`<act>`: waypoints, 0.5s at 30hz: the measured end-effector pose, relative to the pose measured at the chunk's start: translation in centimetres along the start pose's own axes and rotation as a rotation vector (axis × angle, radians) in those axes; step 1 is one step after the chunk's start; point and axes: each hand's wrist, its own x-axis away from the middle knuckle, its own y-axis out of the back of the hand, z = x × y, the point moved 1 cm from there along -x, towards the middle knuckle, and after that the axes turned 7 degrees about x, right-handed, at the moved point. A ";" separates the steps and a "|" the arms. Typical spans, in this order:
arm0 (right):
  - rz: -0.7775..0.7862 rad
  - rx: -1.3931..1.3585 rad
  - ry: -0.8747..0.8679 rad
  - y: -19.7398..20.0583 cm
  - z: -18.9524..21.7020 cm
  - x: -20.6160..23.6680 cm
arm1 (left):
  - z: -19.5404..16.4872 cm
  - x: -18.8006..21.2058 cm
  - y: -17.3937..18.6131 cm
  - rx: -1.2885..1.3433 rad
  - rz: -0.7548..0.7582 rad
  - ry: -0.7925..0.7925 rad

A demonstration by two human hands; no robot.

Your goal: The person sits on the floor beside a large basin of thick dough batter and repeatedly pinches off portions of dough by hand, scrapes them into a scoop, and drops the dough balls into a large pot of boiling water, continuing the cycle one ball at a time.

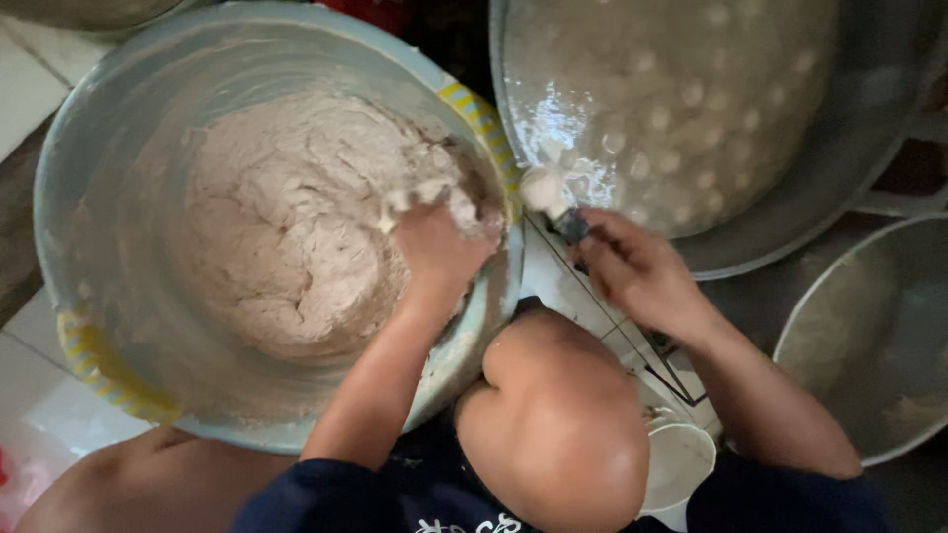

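We sit low on the floor, knees up, with a big basin [69, 178] in front of us. It is full of paste [286, 217] — pale pink-grey, thick and lumpy, piled in a mound that leans to the far side. Our left hand [434, 247] is down in the paste by the basin's right edge. Its fingers are curled into the soft stuff and squeeze a lump of it; bits stick up white between them.

Our right hand [642, 271] is closed around a spoon [555, 207] with a dark handle. The spoon head holds a small white ball of paste, right at the rim of a wide metal pot [790, 227]. The pot has cloudy water [671, 99] in it, and many little round balls show under the water.

We think the paste is soft, wet and sticky. It will cling to fingers and pull in strings, so it is best grabbed in a small fistful, not with flat fingers. The mound looks heavy, yet a lump is light. The spoon looks wet, so its handle may be slippery — a firm grip is best.

The floor is pale tile [30, 89], and a wire rack [652, 355] lies on it between basin and pot. A white cup [681, 464] stands near our right knee. Another metal bowl [869, 345] sits at the right edge. The pots crowd close, so room is tight.
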 end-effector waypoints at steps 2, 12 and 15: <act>-0.124 0.061 -0.012 1.4 -0.8 -0.9 | 0.0 0.1 0.1 -0.027 -0.076 0.026; -0.198 0.191 0.055 3.9 -1.2 -1.6 | 0.8 0.8 -1.1 0.329 -0.018 0.024; -0.052 0.045 0.089 1.1 -0.2 -0.3 | 0.6 1.2 -1.7 0.376 -0.001 0.059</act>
